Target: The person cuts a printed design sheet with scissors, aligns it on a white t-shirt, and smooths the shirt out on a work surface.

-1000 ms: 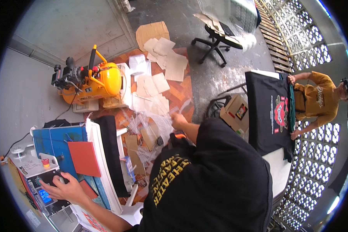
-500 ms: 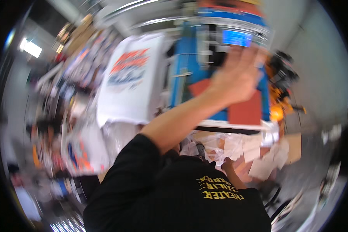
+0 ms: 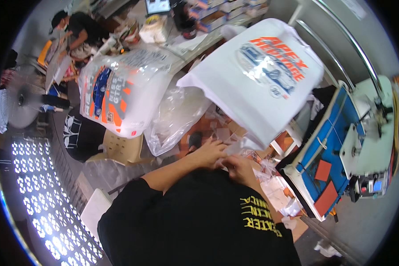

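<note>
White printed shirt (image 3: 275, 66) lies spread near a press (image 3: 333, 153), above littered floor (image 3: 199, 125) — hands (image 3: 210, 153) together beside it, grip unclear.

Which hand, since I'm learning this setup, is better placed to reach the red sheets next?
Probably the right hand: the red sheets lie off to the right, nearer to it, with the left hand farther away. Both grips are unclear.

White shirt (image 3: 241, 86): spread smooth, printed side up, ahead and slightly right.
Print (image 3: 272, 66): orange lettering with blue cars.
Near edge (image 3: 226, 111): draped downward.
</note>
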{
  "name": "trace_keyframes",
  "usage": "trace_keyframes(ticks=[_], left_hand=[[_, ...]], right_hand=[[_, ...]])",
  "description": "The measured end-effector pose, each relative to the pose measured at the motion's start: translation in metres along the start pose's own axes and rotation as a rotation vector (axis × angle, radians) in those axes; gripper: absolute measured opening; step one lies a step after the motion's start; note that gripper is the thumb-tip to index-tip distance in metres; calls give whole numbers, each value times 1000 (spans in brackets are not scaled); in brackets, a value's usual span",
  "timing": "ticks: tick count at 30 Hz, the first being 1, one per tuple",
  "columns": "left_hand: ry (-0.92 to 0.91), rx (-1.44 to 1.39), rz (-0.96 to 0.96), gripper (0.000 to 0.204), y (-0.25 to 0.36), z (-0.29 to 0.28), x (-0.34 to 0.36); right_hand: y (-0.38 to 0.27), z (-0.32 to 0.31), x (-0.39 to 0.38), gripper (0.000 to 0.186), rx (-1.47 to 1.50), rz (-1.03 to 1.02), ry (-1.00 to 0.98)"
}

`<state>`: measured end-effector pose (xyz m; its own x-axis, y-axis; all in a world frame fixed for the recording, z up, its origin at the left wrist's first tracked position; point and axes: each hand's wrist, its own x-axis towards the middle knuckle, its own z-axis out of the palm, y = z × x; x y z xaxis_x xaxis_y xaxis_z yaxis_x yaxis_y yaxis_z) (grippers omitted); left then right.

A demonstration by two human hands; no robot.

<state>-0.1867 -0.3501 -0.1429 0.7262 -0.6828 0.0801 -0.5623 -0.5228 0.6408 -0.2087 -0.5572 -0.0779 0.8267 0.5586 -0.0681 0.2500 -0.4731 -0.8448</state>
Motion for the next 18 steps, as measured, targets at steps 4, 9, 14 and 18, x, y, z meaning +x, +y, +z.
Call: trace_keyframes(ticks=[4, 9, 14, 18], left_hand=[[424, -451, -225, 21, -70, -54, -52], [1118, -1726, -1544, 26, -175, -46, -126], [1597, -1629, -1746, 36, -288, 30, -122], [319, -558, -1547, 35, -334, 73, -83]], right_hand=[[-75, -9, 105, 17, -14, -147, 208], [-61, -61, 146, 17, -282, 72, 708], [-11, -68, 80, 15, -443, 404, 782], [35, -63, 39, 18, -469, 496, 825]])
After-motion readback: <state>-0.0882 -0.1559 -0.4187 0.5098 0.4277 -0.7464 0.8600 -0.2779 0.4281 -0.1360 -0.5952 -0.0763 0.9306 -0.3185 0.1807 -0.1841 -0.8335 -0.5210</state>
